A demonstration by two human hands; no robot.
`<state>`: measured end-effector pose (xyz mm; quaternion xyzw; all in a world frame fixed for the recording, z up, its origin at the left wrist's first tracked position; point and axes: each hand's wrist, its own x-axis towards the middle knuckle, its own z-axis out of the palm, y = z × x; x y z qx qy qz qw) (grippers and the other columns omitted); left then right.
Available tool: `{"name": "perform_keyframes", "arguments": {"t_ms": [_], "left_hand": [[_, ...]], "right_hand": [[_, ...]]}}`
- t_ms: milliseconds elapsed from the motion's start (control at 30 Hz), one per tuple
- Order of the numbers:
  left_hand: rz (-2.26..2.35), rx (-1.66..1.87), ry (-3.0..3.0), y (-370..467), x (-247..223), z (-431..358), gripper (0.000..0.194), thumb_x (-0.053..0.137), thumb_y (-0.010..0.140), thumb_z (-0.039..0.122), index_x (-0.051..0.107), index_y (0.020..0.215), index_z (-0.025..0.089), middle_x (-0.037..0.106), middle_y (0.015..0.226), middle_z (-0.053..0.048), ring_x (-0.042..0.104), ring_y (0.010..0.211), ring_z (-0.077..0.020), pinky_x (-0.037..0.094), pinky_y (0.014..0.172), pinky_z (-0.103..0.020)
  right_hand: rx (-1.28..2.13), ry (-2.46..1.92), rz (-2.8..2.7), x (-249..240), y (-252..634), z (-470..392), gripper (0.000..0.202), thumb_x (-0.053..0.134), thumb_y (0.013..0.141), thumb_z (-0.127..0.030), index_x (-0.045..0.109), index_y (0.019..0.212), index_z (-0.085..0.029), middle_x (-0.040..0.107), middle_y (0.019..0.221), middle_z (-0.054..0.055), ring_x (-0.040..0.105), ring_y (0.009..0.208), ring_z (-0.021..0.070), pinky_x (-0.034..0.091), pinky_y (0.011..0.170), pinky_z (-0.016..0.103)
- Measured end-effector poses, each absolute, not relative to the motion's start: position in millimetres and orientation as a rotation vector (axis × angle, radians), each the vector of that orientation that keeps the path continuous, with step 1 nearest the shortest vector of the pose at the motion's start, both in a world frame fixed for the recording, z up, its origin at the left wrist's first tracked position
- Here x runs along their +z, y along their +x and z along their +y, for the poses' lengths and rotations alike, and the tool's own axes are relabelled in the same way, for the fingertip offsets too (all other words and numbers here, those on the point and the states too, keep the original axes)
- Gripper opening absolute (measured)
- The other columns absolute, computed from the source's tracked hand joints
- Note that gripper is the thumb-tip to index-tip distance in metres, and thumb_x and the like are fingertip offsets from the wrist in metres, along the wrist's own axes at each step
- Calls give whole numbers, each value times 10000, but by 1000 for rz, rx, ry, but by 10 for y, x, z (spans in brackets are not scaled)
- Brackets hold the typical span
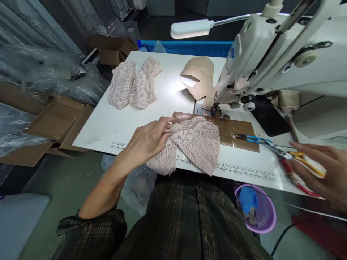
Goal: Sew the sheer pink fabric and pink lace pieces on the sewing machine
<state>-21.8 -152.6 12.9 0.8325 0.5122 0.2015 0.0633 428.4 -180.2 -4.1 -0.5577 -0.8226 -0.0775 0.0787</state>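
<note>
Left hand (148,141) mid-frame, palm down in a pinch — forearm (104,193) slanting up from lower left. Right hand (325,168) at the right edge — blurred, fingers (307,148) pointing left.

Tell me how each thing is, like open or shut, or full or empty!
Near box: open
Far box: open
Basket: open on top, blue cloth inside
Held lace: pinched at its edge by the left hand
Other lace: lying loose
Scissors: by the right hand, can't tell if gripped
Machine: can't tell if running
</note>
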Motion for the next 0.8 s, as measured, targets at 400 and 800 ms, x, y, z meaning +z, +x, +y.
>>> {"name": "perform_keyframes", "arguments": {"t_ms": [400, 800], "left_hand": [[1179, 1050, 3287, -61, 22, -1663, 261, 514, 978, 119, 567, 1230, 159, 753, 1089, -82, 679, 854, -179, 481, 688, -322], [1242, 1422, 2971, -134, -334, -1663, 192, 641, 887, 96, 592, 1048, 189, 751, 951, -78, 709, 881, -191, 544, 753, -327]], "right_hand": [[126, -667, -2549, 4, 1929, -1123, 296, 535, 914, -214, 585, 1184, -103, 677, 1036, 159, 602, 951, 287, 469, 806, 430], [6, -666, -2364, -135, 2039, -1329, 216, 571, 955, -276, 645, 1109, -144, 688, 958, 124, 579, 826, 236, 445, 704, 371]]}}
